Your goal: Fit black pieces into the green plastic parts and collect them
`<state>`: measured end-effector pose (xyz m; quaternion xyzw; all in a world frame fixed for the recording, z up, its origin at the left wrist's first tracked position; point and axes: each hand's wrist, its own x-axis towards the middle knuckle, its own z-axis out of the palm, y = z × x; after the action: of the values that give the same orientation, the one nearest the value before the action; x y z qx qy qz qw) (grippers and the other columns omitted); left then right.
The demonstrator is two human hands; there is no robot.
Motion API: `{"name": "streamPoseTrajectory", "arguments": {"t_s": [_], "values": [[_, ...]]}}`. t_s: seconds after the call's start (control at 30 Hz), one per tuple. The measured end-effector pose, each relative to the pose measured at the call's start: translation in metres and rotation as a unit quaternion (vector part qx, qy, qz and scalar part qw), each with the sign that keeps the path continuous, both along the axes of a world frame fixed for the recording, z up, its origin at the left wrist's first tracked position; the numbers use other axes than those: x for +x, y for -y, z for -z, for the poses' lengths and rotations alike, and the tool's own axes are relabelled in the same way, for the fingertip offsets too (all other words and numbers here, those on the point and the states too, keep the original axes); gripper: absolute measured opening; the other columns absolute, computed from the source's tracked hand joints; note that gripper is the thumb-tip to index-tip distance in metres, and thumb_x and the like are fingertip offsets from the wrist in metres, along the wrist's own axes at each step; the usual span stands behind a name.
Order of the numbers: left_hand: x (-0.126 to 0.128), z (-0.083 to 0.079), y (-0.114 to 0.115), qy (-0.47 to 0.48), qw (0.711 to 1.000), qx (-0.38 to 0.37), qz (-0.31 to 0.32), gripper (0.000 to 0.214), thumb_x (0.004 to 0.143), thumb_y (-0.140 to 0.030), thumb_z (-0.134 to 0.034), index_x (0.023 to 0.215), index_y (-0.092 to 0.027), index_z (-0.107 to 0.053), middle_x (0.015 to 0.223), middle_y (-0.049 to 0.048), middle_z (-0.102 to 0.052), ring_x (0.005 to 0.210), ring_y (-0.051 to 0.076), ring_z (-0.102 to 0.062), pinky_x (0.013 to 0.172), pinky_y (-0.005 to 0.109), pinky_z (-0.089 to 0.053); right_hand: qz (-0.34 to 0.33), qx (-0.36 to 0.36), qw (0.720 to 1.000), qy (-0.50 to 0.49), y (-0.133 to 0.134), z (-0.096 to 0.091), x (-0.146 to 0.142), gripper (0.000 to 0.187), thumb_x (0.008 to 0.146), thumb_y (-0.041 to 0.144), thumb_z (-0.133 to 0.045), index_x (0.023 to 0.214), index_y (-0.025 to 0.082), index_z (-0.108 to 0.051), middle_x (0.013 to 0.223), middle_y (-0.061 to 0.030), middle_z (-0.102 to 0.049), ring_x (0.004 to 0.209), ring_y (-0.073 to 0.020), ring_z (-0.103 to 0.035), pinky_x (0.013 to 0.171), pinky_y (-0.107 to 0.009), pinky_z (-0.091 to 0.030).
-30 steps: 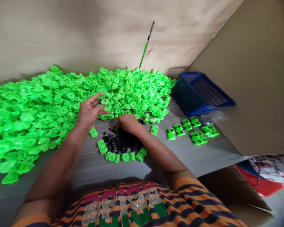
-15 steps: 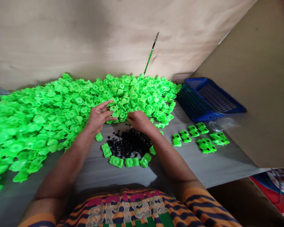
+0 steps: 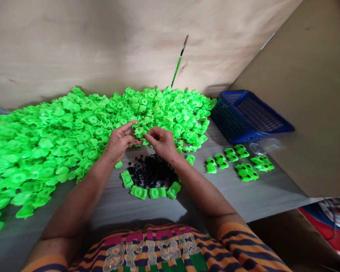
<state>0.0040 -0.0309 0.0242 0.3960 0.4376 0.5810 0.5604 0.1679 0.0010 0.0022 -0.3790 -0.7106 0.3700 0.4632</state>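
My left hand [image 3: 117, 143] holds a green toy car body [image 3: 138, 130] between thumb and fingers, underside towards me. A black wheel axle crosses its upper end. At its lower end, my right hand [image 3: 161, 141] pinches another black wheel axle [image 3: 139, 139] against the body; the fingertips partly cover it. Below the hands lies a heap of black wheel axles [image 3: 154, 170], partly hidden by my right forearm. Several loose green car bodies [image 3: 157, 192] form a curved row along the heap's near edge.
A large pile of green car bodies [image 3: 59, 139] spreads along the back wall. To the right, several green cars with black wheels [image 3: 221, 161] lie on the grey table [image 3: 238, 200]. Behind them are a blue basket [image 3: 238, 121] and clear plastic pieces [image 3: 256, 148]. A thin green stick [image 3: 177, 68] leans against the wall.
My right hand has come up and left from the black axle heap to the car body. A black axle now shows at the body's lower end. My left hand stays nearly in place.
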Motion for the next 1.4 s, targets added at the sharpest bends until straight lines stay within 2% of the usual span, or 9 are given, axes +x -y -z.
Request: {"name": "streamPoseTrajectory", "arguments": {"t_s": [0.2, 0.33, 0.47, 0.6, 0.73, 0.97, 1.13, 1.27, 1.4], "values": [[-0.002, 0.003, 0.0, -0.022, 0.999, 0.015, 0.02, 0.07, 0.056, -0.014, -0.07, 0.126, -0.014, -0.072, 0.095, 0.0054, -0.077, 0.085, 0.022, -0.074, 0.082, 0.043, -0.066, 0.042, 0.07, 0.996, 0.036, 0.005, 0.004, -0.002, 0.036, 0.094, 0.043, -0.065, 0.068, 0.021, -0.055, 0.057, 0.0045, -0.049, 0.056, -0.011, -0.043, 0.058, -0.026, -0.035], [-0.001, 0.002, 0.0, -0.035, 0.999, 0.022, 0.02, 0.067, 0.056, -0.016, -0.076, 0.123, -0.014, -0.074, 0.086, 0.0025, -0.074, 0.08, 0.02, -0.072, 0.079, 0.04, -0.066, 0.068, 0.105, 0.99, 0.059, 0.007, 0.006, -0.003, 0.031, 0.095, 0.037, -0.063, 0.069, 0.022, -0.055, 0.058, 0.004, -0.05, 0.057, -0.0117, -0.045, 0.059, -0.026, -0.037], [-0.001, 0.004, -0.001, -0.043, 0.998, 0.034, 0.018, 0.066, 0.056, -0.017, -0.08, 0.122, -0.015, -0.075, 0.07, -0.0047, -0.063, 0.068, 0.014, -0.065, 0.076, 0.038, -0.067, 0.085, 0.141, 0.984, 0.075, 0.007, 0.008, -0.003, 0.027, 0.095, 0.032, -0.061, 0.07, 0.022, -0.055, 0.059, 0.0032, -0.051, 0.058, -0.0124, -0.046, 0.06, -0.026, -0.038], [-0.002, 0.008, -0.003, -0.044, 0.998, 0.041, 0.022, 0.066, 0.056, -0.02, -0.085, 0.121, -0.015, -0.076, 0.08, -0.0008, -0.069, 0.075, 0.017, -0.068, 0.077, 0.04, -0.067, 0.095, 0.153, 0.98, 0.086, 0.006, 0.01, -0.003, 0.026, 0.095, 0.031, -0.06, 0.071, 0.023, -0.055, 0.061, 0.0024, -0.053, 0.06, -0.0133, -0.047, 0.061, -0.026, -0.039], [-0.003, 0.01, -0.004, -0.053, 0.998, 0.039, 0.02, 0.07, 0.056, -0.022, -0.088, 0.124, -0.015, -0.075, 0.092, 0.0038, -0.075, 0.084, 0.021, -0.071, 0.077, 0.042, -0.068, 0.075, 0.13, 0.986, 0.067, 0.004, 0.009, -0.002, 0.026, 0.094, 0.032, -0.061, 0.071, 0.022, -0.054, 0.061, 0.0026, -0.052, 0.061, -0.0133, -0.048, 0.063, -0.026, -0.039], [-0.006, 0.01, -0.004, -0.06, 0.997, 0.054, 0.016, 0.068, 0.058, -0.024, -0.09, 0.123, -0.016, -0.075, 0.082, -0.0006, -0.071, 0.081, 0.018, -0.071, 0.077, 0.039, -0.068, -0.025, 0.025, 0.999, -0.009, -0.002, 0.005, 0.004, 0.03, 0.094, 0.046, -0.06, 0.078, 0.021, -0.059, 0.065, 0.0024, -0.055, 0.061, -0.0126, -0.049, 0.06, -0.026, -0.039], [-0.005, 0.006, -0.002, -0.068, 0.996, 0.054, 0.01, 0.075, 0.057, -0.025, -0.091, 0.129, -0.016, -0.072, 0.08, -0.0009, -0.07, 0.08, 0.019, -0.07, 0.078, 0.04, -0.068, -0.043, 0.008, 0.998, -0.051, -0.009, 0.009, 0.003, 0.035, 0.09, 0.054, -0.066, 0.079, 0.021, -0.06, 0.07, 0.001, -0.058, 0.065, -0.0131, -0.053, 0.061, -0.026, -0.043], [-0.003, 0.003, 0.0, -0.074, 0.995, 0.061, -0.003, 0.074, 0.058, -0.022, -0.089, 0.13, -0.015, -0.072, 0.066, -0.0073, -0.055, 0.067, 0.014, -0.063, 0.078, 0.041, -0.068, -0.06, -0.009, 0.996, -0.066, -0.01, 0.011, 0.001, 0.038, 0.089, 0.057, -0.066, 0.08, 0.021, -0.06, 0.071, 0.0011, -0.06, 0.064, -0.0126, -0.054, 0.061, -0.026, -0.045], [0.0, 0.002, 0.001, -0.082, 0.994, 0.076, -0.011, 0.068, 0.06, -0.02, -0.086, 0.127, -0.015, -0.074, 0.063, -0.01, -0.044, 0.058, 0.009, -0.054, 0.077, 0.04, -0.068, -0.057, -0.012, 0.996, -0.063, -0.009, 0.012, 0.0, 0.037, 0.089, 0.057, -0.065, 0.08, 0.021, -0.059, 0.071, 0.0013, -0.06, 0.065, -0.0126, -0.056, 0.062, -0.026, -0.046]]}}
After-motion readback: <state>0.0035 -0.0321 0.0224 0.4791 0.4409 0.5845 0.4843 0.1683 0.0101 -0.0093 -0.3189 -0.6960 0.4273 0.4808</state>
